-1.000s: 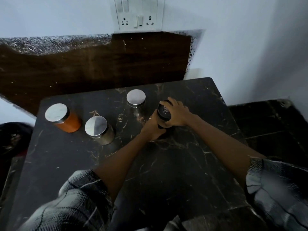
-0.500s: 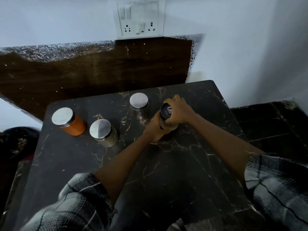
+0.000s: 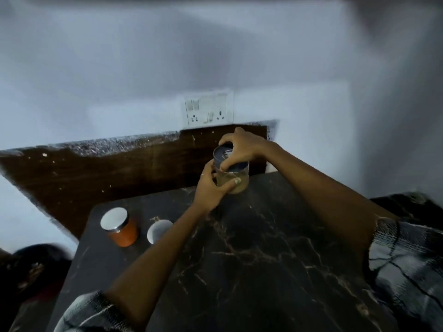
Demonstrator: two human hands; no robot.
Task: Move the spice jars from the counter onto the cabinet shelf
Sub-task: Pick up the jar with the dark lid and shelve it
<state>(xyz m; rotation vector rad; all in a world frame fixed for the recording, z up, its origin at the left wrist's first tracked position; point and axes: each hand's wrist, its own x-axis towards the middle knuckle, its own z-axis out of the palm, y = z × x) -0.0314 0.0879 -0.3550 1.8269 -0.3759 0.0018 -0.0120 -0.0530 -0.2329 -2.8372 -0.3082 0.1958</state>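
A glass spice jar with a dark lid (image 3: 236,179) and pale brown contents is held up above the black marble counter (image 3: 263,259). My left hand (image 3: 212,185) grips its glass body from the left. My right hand (image 3: 242,146) holds the dark lid from above. On the counter's left stand an orange-filled jar with a silver lid (image 3: 121,227) and a second silver-lidded jar (image 3: 157,231), partly hidden by my left forearm. A third silver-lidded jar seen earlier is hidden now. No cabinet shelf is in view.
A white socket and switch plate (image 3: 208,111) sits on the pale wall above a dark brown backsplash (image 3: 107,173). A dark object (image 3: 31,271) lies low at the left, beyond the counter's edge. More dark stone surface (image 3: 407,207) lies at the right.
Both hands have lifted the dark-lidded jar off the counter and raised it. The view has tilted upward, so more wall shows and the counter sits lower.
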